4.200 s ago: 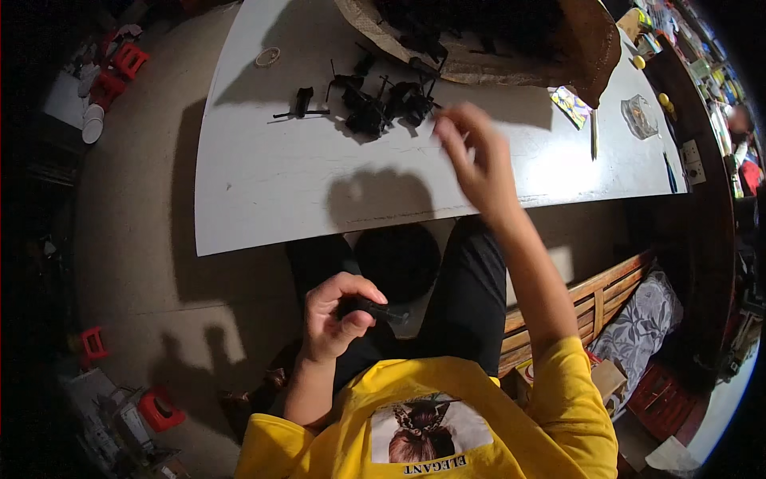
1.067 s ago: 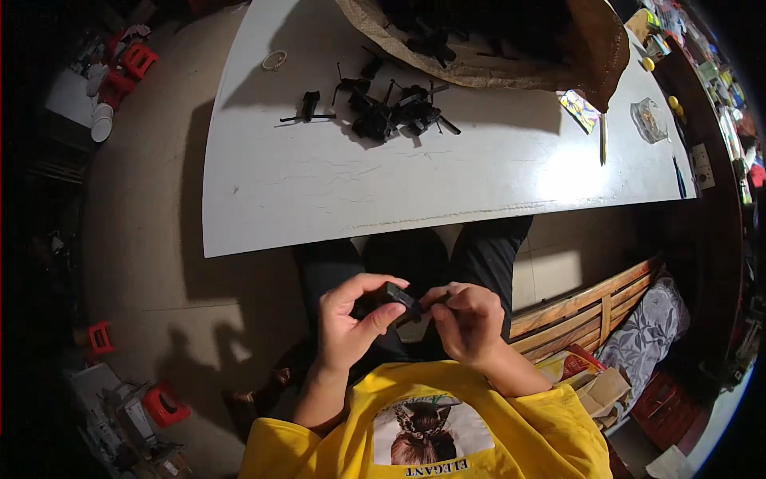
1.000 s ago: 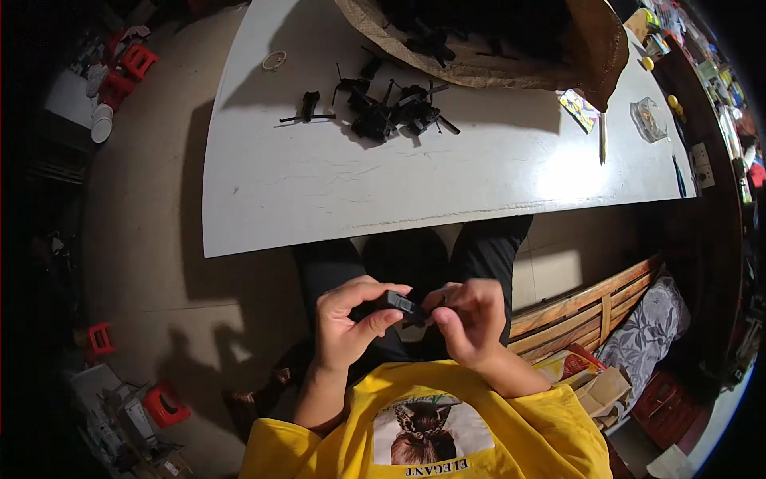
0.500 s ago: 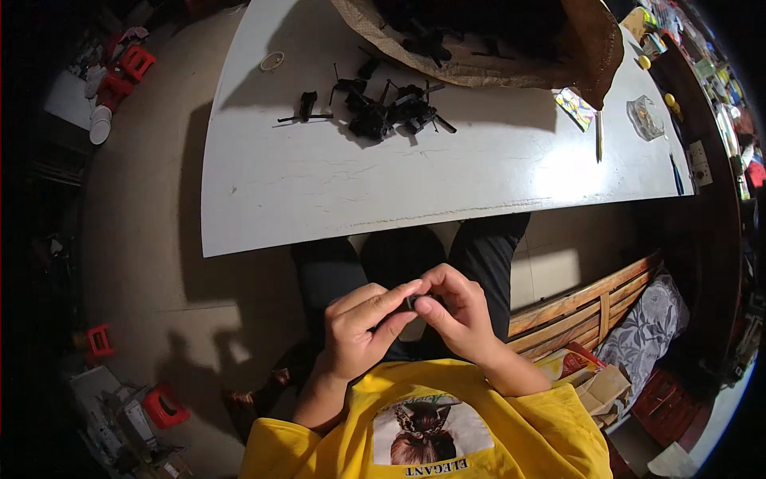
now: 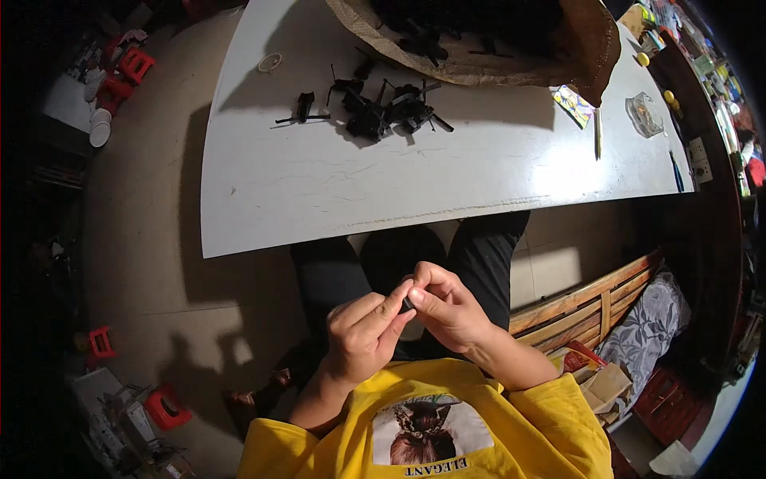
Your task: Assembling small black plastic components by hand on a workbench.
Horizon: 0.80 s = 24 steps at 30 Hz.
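Over my lap, in front of the table edge, both hands meet fingertip to fingertip around a small black part (image 5: 407, 305). My left hand (image 5: 363, 329) pinches it from the left between thumb and fingers. From the other side my right hand (image 5: 448, 310) grips it, thumb pressed against it. Most of the part is hidden by the fingers, so its kind cannot be made out. On the white table (image 5: 319, 191) lies a pile of black plastic parts (image 5: 375, 112) with thin rods sticking out. One similar black part (image 5: 303, 109) lies apart to its left.
A large brown woven sack (image 5: 511, 76) with more black parts inside spreads over the far table. To its right are a colourful packet (image 5: 573, 106), a thin stick (image 5: 598, 134) and a glass ashtray (image 5: 643, 116). A wooden bench (image 5: 586, 311) stands at my right.
My right hand's fingers have shifted slightly left and curled closer about the small black part. My left hand stays nearly where it was. The pile on the table is unchanged.
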Tool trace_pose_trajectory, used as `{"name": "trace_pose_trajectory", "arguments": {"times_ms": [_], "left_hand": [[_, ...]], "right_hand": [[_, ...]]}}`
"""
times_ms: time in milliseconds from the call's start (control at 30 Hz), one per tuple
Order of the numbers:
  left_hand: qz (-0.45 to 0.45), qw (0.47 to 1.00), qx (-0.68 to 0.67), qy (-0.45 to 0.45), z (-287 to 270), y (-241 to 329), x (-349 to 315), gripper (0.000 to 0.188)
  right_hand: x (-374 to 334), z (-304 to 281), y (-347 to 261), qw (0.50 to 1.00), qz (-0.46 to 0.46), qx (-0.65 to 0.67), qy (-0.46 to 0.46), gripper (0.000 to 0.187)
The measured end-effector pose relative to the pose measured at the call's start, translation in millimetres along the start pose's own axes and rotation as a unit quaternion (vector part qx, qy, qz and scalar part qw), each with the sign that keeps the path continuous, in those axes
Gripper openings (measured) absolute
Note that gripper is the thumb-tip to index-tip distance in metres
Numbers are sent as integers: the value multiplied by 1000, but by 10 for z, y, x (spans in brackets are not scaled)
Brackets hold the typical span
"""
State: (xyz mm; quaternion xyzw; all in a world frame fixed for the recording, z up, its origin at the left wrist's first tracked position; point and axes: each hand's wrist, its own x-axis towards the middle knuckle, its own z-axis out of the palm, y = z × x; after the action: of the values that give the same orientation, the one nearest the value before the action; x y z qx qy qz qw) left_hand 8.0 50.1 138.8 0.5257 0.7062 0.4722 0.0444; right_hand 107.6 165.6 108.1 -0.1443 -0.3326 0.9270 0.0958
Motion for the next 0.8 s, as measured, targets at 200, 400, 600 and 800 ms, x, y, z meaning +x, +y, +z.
{"name": "trace_pose_trajectory", "arguments": {"times_ms": [200, 400, 600, 800], "left_hand": [[2, 983, -178, -47, -44, -107, 75, 36], [69, 989, -134, -14, -51, -156, 20, 29], [53, 995, -88, -16, -23, -111, 16, 26], [62, 943, -225, -236, -257, -240, 78, 25]], "right_hand": [[17, 84, -193, 997, 77, -15, 6, 15], [-86, 208, -128, 982, 59, 175, -41, 35], [-132, 60, 64, 988, -58, -131, 58, 23], [-187, -97, -212, 928, 185, -165, -278, 34]]}}
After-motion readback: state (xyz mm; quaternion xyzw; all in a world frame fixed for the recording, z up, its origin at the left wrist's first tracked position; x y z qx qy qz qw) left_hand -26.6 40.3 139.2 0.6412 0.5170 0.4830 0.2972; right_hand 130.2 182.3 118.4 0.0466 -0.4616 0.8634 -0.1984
